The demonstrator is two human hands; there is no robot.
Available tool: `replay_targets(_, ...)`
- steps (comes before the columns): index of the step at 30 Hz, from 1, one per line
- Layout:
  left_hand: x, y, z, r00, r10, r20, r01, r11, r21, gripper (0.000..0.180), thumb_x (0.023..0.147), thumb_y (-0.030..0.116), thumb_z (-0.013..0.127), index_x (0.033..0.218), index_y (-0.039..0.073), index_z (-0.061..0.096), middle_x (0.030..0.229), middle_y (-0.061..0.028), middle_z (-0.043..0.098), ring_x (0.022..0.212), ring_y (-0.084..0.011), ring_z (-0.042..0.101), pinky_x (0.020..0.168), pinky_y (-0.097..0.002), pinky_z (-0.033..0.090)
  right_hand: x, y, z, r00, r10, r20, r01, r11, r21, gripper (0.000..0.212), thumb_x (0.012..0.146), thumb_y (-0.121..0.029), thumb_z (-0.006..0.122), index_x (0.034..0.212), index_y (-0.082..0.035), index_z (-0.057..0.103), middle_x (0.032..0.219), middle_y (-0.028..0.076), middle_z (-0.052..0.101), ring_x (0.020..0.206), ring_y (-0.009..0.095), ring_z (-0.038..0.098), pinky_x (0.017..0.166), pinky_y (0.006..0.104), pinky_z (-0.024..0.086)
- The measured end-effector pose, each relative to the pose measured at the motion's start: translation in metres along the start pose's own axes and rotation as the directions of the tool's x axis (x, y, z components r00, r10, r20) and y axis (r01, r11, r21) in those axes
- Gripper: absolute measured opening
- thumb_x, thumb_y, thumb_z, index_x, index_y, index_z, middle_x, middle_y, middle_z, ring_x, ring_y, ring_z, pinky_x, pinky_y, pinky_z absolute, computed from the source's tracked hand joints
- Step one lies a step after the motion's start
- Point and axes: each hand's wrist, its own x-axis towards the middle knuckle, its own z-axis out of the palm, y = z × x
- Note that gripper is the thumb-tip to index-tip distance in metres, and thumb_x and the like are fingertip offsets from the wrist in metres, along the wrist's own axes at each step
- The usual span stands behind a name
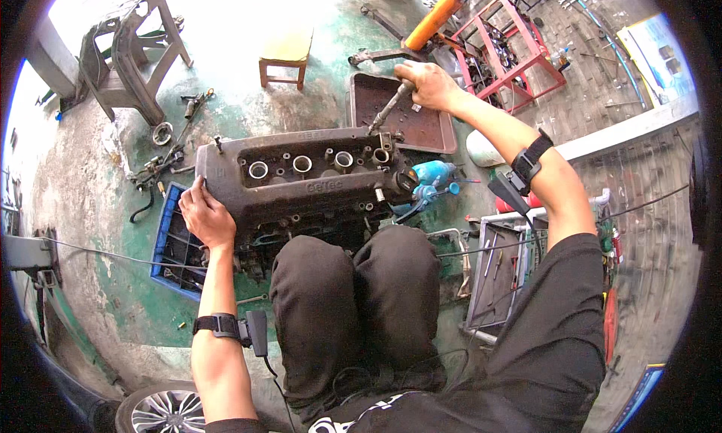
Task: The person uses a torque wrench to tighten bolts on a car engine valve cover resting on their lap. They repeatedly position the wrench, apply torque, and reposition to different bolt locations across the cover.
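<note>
A dark, oily engine head with its valve cover (301,192) lies in front of my knees, several round openings along its top. At its left end, my left hand (206,216) rests against the cover's edge with fingers extended and nothing held. My right hand (427,85) is closed round the top of a socket wrench (389,111) at the far right end. The wrench's shaft slants down to the cover's far right corner, close to a bolt position. Whether its tip sits on a bolt is too small to tell.
Beyond the engine are a rusty drip tray (438,134), an orange jack cylinder (435,18) and a small wooden stool (286,57). A blue crate (159,241) is at left, a blue spray gun (430,185) at right. A tool cart (492,271) stands beside my right leg.
</note>
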Motion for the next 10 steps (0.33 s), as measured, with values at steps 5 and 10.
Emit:
replay_targets(5,0.001,-0.002,0.002,1.000,0.005,-0.022,-0.005,1.000,0.008,0.021,0.091,0.008,0.052,0.109,0.008,0.062,0.096,-0.0133,0.058,0.094,-0.0333,0.054,0.082,-0.0431,0.044,0.015,0.003,0.001,0.879,0.254,0.404,-0.199,0.964,-0.174,0.019,0.075,-0.020,0.057,0.077,-0.005,0.067,0.089,0.021,0.067,0.092,0.037,0.065,0.082,0.0443,0.051)
replay_targets(10,0.001,0.000,0.002,1.000,0.000,-0.019,0.000,1.000,0.002,0.020,0.092,0.010,0.053,0.110,0.009,0.062,0.098,-0.0130,0.059,0.095,-0.0327,0.055,0.083,-0.0427,0.044,0.015,-0.016,-0.003,0.958,0.214,0.192,-0.219,0.976,0.008,0.051,0.078,-0.020,0.062,0.125,-0.005,0.049,0.097,0.025,0.066,0.096,0.036,0.064,0.086,0.0429,0.050)
